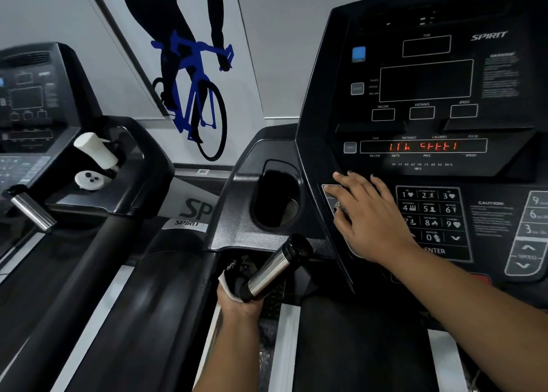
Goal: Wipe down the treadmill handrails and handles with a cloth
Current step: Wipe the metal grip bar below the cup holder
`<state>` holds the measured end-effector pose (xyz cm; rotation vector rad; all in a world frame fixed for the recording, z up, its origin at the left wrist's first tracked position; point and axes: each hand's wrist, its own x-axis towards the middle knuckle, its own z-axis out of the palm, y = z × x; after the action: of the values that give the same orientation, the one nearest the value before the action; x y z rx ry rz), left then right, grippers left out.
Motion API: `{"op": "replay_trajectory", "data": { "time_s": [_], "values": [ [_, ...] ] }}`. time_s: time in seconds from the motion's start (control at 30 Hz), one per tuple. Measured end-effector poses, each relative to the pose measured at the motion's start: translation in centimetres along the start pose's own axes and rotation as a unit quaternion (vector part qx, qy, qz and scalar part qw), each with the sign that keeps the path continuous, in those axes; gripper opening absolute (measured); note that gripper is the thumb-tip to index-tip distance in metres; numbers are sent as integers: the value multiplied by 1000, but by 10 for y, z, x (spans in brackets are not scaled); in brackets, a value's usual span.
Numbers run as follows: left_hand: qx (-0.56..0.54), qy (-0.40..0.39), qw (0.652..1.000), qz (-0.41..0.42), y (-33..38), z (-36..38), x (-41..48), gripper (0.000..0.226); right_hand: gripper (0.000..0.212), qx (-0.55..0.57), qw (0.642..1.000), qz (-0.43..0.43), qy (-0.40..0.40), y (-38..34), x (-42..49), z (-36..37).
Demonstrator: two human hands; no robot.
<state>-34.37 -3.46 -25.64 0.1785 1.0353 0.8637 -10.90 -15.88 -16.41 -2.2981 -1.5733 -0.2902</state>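
I stand on a black treadmill facing its console (424,80). A short chrome pulse handle (271,270) juts from below the console toward me. My left hand (237,298) grips a dark and white cloth (234,276) wrapped around the base of that handle, just under the console's lower edge. My right hand (364,216) rests flat with spread fingers on the left part of the button panel, beside the number keypad (430,216). The long black left handrail (175,288) runs down beside my left hand.
An empty cup holder (277,196) is sunk in the console's left wing. A second treadmill stands on the left, with a white spray bottle (95,148) lying in its tray and its own chrome handle (31,210). The display shows red letters (422,146).
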Motion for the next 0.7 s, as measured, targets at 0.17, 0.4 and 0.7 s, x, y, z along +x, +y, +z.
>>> {"op": "replay_trajectory", "data": {
  "time_s": [0.17,0.4,0.7],
  "values": [
    [-4,-11,1000,-25,4,4,-5,25,42,0,1000,-3,6,1,0,1],
    [198,55,972,-118,18,9,-4,21,41,3,1000,-5,13,1,0,2],
    [274,103,956,31,4,3,-26,18,42,14,1000,-5,9,2,1,2]
  ]
}}
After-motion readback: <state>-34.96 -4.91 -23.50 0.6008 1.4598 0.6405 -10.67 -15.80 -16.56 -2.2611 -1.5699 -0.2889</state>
